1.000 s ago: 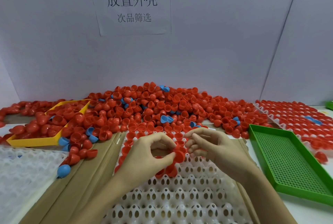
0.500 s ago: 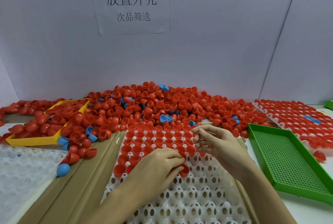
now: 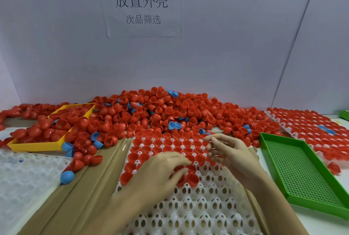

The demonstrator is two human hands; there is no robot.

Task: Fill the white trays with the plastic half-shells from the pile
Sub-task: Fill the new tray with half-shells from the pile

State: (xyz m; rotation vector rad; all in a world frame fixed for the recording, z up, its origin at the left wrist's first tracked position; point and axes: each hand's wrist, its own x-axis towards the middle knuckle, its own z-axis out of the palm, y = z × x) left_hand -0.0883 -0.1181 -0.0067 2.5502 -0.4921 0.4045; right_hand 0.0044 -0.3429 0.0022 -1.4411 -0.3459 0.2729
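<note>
Two hands have come down and apart in the last second: a moment ago I had them together above the tray, passing a red shell between them; now my left hand (image 3: pixel 166 168) lies low over the tray (image 3: pixel 188 210), fingers curled down over a shell (image 3: pixel 192 178) at the front edge of the filled rows. I judge it is seating that shell, though the fingertips hide the contact and I cannot tell whether it still grips. My right hand (image 3: pixel 228 151) has lifted back toward the pile (image 3: pixel 160 110), fingers loosely bent, and seems to pinch something small and red; too blurred to be sure.

So roughly the far third of this tray carries shells, open side up, and the near rows of sockets wait. One more is going in; the next comes from the pile just behind the tray's far edge.

Around it: a yellow tray (image 3: pixel 37 146) at left half-buried in shells, a stack of bare white trays (image 3: pixel 22 178) nearer left, a green tray (image 3: pixel 302 170) at right, and a filled tray (image 3: pixel 311 125) beyond it. Blue shells (image 3: pixel 67 177) are mixed into the pile. Nothing blocks the vacant sockets; only loose shells crowd the tray's far edge.
</note>
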